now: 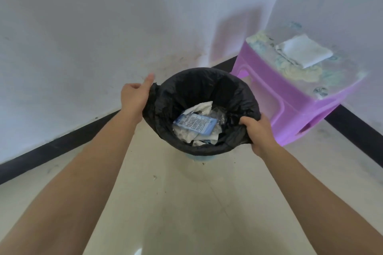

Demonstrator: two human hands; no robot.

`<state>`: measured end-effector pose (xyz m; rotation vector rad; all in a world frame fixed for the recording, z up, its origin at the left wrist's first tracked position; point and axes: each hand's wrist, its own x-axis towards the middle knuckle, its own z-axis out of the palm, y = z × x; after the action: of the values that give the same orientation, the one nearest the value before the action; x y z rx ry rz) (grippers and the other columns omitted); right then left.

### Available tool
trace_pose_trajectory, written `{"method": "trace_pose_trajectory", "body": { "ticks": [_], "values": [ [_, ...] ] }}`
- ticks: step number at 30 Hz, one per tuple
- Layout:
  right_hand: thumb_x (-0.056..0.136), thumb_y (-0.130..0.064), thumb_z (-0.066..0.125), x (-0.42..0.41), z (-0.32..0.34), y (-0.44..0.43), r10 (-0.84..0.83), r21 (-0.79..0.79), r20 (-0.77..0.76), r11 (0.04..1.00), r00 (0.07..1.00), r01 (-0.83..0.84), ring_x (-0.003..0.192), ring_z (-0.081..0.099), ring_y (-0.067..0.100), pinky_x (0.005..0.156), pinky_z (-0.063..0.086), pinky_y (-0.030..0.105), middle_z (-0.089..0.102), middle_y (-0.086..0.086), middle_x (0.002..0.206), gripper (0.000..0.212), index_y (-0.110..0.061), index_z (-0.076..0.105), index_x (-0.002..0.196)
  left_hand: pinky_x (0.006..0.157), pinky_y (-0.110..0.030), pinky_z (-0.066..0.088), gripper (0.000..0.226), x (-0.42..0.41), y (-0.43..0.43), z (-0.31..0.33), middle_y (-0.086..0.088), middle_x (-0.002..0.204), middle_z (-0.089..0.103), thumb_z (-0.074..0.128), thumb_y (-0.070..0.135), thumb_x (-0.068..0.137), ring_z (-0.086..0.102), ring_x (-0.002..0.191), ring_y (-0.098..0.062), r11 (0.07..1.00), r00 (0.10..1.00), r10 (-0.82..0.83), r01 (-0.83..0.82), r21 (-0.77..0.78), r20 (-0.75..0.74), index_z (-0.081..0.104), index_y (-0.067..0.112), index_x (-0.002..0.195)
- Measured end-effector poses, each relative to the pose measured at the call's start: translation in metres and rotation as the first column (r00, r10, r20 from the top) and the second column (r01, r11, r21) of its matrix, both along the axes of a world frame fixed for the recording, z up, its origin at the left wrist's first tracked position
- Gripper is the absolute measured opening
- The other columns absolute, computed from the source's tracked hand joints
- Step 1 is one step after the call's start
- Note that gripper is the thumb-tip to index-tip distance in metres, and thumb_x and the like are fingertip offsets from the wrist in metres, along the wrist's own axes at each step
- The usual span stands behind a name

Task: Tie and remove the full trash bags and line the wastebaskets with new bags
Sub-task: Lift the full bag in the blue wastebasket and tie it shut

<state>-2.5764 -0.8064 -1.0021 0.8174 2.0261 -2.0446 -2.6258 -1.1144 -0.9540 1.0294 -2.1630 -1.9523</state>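
In the head view, both bare forearms reach from the lower corners of the frame toward the centre. There a black trash bag (pixel 207 89) stands open in a round wastebasket (pixel 200 158). Only a small light-blue part of the wastebasket shows, under the lower edge of the bag.

The left hand (pixel 134 97) holds the bag rim on its left side. Its thumb points up, and its fingers are hidden behind the black plastic. The right hand (pixel 259 132) grips the rim on the lower right side, with the fingers curled over a bunch of plastic. The mouth of the bag is wide open between the two hands.

Inside the bag lie a blue and white printed packet (pixel 194 124), some crumpled white paper (pixel 201 107) and some clear plastic.

In the right part of the frame, just beside the bag, stands a purple plastic stool (pixel 290 97). A folded white cloth (pixel 304 50) lies on its top.

The wastebasket stands on a pale tiled floor (pixel 186 192), near a corner of white walls (pixel 83 27). A black baseboard (pixel 62 141) runs along the bottom of the walls.
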Motion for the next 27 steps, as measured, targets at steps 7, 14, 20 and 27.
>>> {"method": "trace_pose_trajectory", "body": {
  "ticks": [7, 14, 20, 27],
  "values": [
    [0.077, 0.004, 0.052, 0.011, 0.013, -0.01, 0.053, 0.146, -0.014, 0.988, 0.998, -0.051, 0.083, 0.062, 0.032, 0.073, 0.057, 0.046, 0.06, 0.011, 0.086, 0.021, -0.016, 0.051, 0.085, 0.08, -0.037, 0.056, 0.013, 0.017, 0.026, 0.021, -0.005, 0.085, 0.072, 0.068, 0.021, 0.087, 0.069, 0.084, -0.022, 0.812, 0.954, -0.285, 0.191, -0.552, -0.089, 0.076, 0.013, 0.093],
    [0.08, -0.007, 0.055, 0.001, 0.015, -0.025, 0.154, 0.304, 0.007, 0.941, 0.988, -0.149, 0.086, 0.064, 0.031, 0.073, 0.059, 0.042, 0.063, 0.008, 0.085, 0.021, -0.011, 0.06, 0.099, 0.081, -0.025, 0.055, 0.01, 0.041, 0.119, 0.062, 0.004, 0.084, 0.075, 0.073, 0.016, 0.087, 0.07, 0.082, -0.009, 0.748, 0.666, -0.662, 0.559, -0.358, -0.344, 0.075, 0.025, 0.091],
    [0.072, -0.076, 0.066, -0.002, 0.047, 0.011, 0.404, 0.562, 0.334, 0.64, 0.852, -0.524, 0.083, 0.065, 0.024, 0.077, 0.055, 0.037, 0.067, 0.002, 0.086, 0.061, -0.017, 0.06, 0.087, 0.078, -0.027, 0.059, 0.03, 0.032, 0.081, 0.083, 0.002, 0.094, 0.071, 0.078, 0.005, 0.079, 0.07, 0.083, -0.012, 0.876, 0.818, -0.481, 0.447, -0.178, -0.314, 0.07, 0.021, 0.103],
    [0.083, -0.004, 0.049, -0.036, 0.115, 0.039, 0.167, 0.874, -0.107, 0.485, 0.98, 0.013, 0.107, 0.06, 0.039, 0.088, 0.05, 0.04, 0.065, 0.019, 0.112, 0.043, -0.009, 0.062, 0.124, 0.044, -0.019, 0.044, 0.04, 0.03, 0.032, 0.079, -0.002, 0.078, 0.062, 0.044, -0.014, 0.083, 0.053, 0.046, -0.007, 0.987, 0.943, 0.153, -0.132, 0.092, -0.294, 0.067, 0.012, 0.105]
  ]
}}
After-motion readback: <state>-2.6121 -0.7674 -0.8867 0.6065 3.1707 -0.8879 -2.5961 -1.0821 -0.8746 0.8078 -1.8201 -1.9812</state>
